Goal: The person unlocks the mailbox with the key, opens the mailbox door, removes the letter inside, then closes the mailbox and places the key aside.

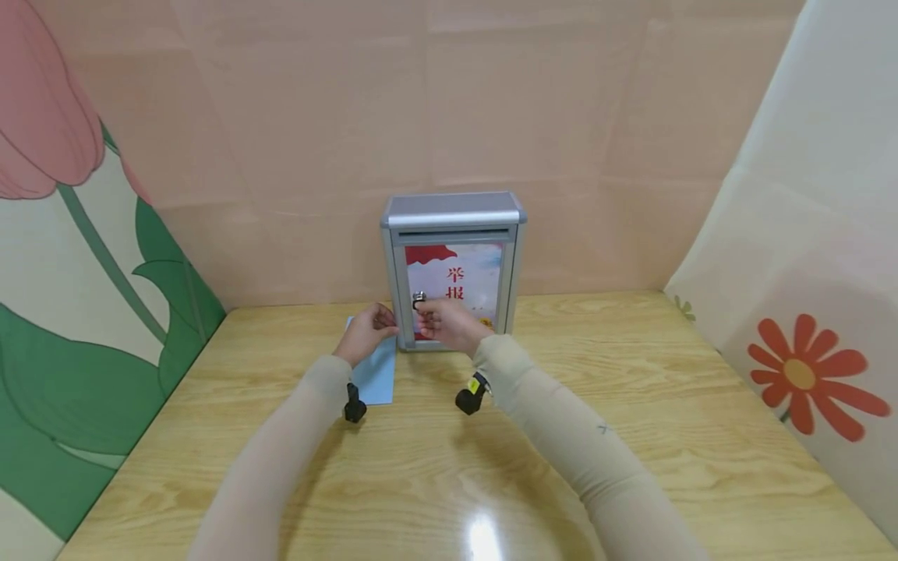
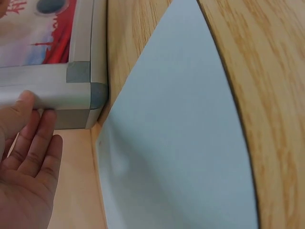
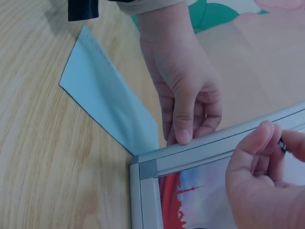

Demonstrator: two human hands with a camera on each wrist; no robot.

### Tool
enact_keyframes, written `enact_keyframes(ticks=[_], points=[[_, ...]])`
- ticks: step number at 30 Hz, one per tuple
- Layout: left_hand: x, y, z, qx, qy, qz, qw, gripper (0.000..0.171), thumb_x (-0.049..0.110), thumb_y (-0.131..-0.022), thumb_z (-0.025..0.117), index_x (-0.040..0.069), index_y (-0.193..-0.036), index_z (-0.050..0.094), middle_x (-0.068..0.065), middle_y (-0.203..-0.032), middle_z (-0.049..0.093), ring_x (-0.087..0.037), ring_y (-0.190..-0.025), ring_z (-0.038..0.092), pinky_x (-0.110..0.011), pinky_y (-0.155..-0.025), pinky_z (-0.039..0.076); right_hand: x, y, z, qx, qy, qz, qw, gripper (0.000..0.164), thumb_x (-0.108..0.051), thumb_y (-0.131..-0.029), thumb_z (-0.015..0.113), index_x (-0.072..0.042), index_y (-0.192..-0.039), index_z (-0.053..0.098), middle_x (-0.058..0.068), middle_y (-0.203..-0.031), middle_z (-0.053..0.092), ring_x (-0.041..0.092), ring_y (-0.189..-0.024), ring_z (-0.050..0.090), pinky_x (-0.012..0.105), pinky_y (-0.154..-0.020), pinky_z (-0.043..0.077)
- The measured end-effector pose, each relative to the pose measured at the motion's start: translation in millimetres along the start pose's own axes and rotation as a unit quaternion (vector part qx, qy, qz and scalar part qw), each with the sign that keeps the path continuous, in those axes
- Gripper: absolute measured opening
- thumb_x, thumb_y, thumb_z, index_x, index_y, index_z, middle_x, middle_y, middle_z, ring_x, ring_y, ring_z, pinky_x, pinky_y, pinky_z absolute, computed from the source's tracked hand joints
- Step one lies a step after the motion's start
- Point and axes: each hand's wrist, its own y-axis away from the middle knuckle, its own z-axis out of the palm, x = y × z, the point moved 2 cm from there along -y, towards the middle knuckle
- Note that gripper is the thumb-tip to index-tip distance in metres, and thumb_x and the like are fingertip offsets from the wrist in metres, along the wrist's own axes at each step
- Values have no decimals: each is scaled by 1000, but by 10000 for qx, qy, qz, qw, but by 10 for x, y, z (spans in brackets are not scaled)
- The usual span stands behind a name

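A silver-framed metal suggestion box [image 1: 453, 206] stands upright, with a slot near its top and a red-and-white poster on its front door. My left hand [image 1: 367, 331] holds the box's left edge, thumb on the front frame and fingers along the side; the left wrist view shows this hand [image 2: 31, 157] closely. My right hand [image 1: 452, 323] is at the door lock [image 1: 419, 296], pinching a small dark key [image 3: 282, 144] mostly hidden by the fingers. Beneath the left hand, a light blue envelope [image 1: 375, 378] lies on the table against the box's left side.
The wooden table [image 1: 421, 467] runs back to a pink-beige wall covering [image 1: 316, 156]. Flower-patterned panels [image 1: 800, 374] stand along both sides. A black wrist camera [image 1: 471, 396] hangs from the right sleeve.
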Motion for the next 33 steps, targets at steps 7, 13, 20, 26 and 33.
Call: enact_keyframes(ticks=[7, 13, 20, 26, 33], points=[[8, -9, -2, -33, -65, -37, 10000, 23, 11, -89, 69, 1, -105, 57, -13, -101, 64, -25, -94, 63, -36, -81, 52, -8, -5, -37, -34, 526, -167, 9985, 15, -11, -98, 53, 4, -99, 53, 3, -73, 54, 11, -63, 52, 23, -62, 46], [5, -6, 5, -55, -96, -101, 9999, 22, 13, -90, 69, 2, -105, 57, -12, -101, 65, -23, -93, 62, -35, -80, 51, -31, 33, -51, -61, 1038, -304, 9941, 18, -11, -99, 52, 6, -103, 52, 3, -74, 53, 11, -64, 51, 23, -63, 46], [5, 16, 27, -51, -153, -99, 9998, 21, 13, -90, 69, 3, -104, 58, -12, -101, 65, -23, -94, 63, -36, -81, 52, -40, 94, -84, -731, 1300, -182, 9886, 14, -10, -98, 51, 0, -88, 54, 4, -74, 53, 11, -63, 49, 22, -61, 45], [2, 14, 29, -42, -118, -101, 9999, 21, 13, -90, 69, 3, -105, 58, -12, -102, 65, -24, -94, 63, -36, -81, 52, -24, 223, -226, -1128, 2942, 69, 9490, 16, -12, -100, 49, 0, -92, 54, 6, -78, 55, 14, -68, 52, 26, -64, 47], [6, 28, 3, -6, -57, -93, 9999, 21, 14, -90, 69, 3, -103, 58, -11, -101, 64, -23, -94, 61, -34, -80, 51, 206, 257, -642, -324, 5403, 602, 8387, 24, -11, -99, 49, -4, -77, 56, 1, -65, 55, 9, -53, 44, 24, -55, 42]])
